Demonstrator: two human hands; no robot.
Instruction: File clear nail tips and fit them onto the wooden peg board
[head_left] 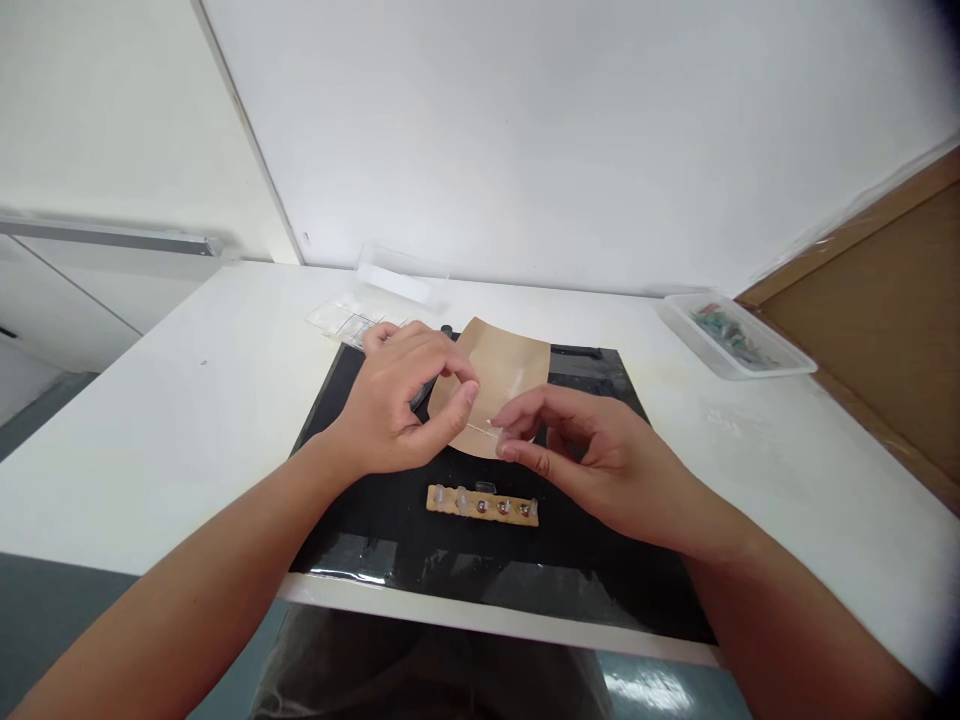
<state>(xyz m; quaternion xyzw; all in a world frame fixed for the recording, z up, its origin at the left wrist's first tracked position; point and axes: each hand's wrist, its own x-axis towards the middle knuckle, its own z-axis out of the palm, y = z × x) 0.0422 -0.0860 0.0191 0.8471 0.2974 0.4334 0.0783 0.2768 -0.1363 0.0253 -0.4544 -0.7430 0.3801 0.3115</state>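
My left hand (416,395) is over the left part of the black mat, its thumb and forefinger closed together at the tips; whether something tiny is between them I cannot make out. My right hand (577,445) pinches a small clear piece (501,436) in front of the brown paper sheet (514,362). Nearer to me, a tan strip (491,507) lies on the black mat (390,545) with several small shiny metal parts and clear pieces along it. One more clear piece (486,487) lies just behind the strip.
A clear plastic box (780,368) with greenish packets stands at the back right, beside a brown board (900,310). Clear plastic bags (394,285) lie at the back left, near the wall. The white table (165,430) surrounds the mat.
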